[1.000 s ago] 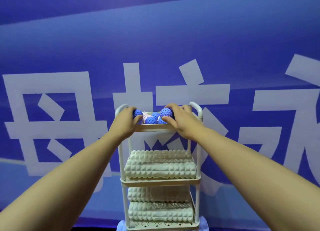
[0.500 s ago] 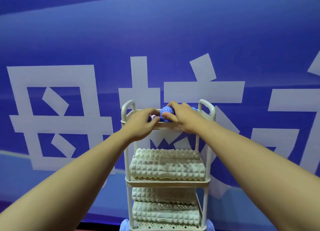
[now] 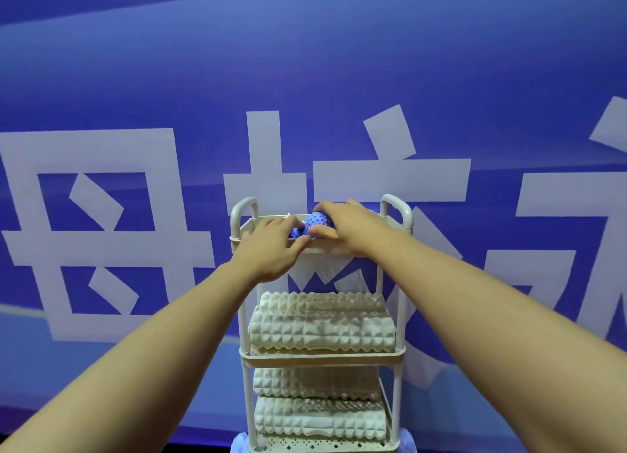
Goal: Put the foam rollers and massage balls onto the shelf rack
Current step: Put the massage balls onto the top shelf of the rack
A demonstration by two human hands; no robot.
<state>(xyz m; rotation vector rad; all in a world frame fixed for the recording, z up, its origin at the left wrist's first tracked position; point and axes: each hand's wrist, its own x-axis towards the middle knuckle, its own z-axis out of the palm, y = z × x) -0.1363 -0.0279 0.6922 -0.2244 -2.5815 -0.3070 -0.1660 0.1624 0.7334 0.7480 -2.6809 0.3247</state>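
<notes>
Behind everything, a blue banner wall (image 3: 305, 62) with large pale characters fills the view. Against it stands a white three-tier shelf rack (image 3: 322, 356) with looped handles at both top corners.

On the middle tier two cream foam rollers with ridged, knobbly surfaces lie lengthwise, the front roller (image 3: 322, 332) just ahead of the back roller (image 3: 322, 301) and touching it. The bottom tier carries two more in the same arrangement, an upper roller (image 3: 315, 383) behind and a lower roller (image 3: 320, 420) in front, resting on the perforated tray floor.

Both bare forearms reach up from the bottom corners to the top tier. The right hand (image 3: 353, 230) lies over a blue spiky massage ball (image 3: 317, 223) in the top tray, its fingers curled over the ball's crown and its thumb pressed against the near side, so the ball is gripped. The left hand (image 3: 271, 249) rests at the tray's front rim, just beside the right; its thumb touches a second blue spiky ball (image 3: 297, 232), mostly hidden low in the tray, while its fingers reach over the rim into the tray. Whether those fingers hold anything I cannot tell. A small pale pink bit (image 3: 287, 216) shows above the left knuckles, too small to identify.
</notes>
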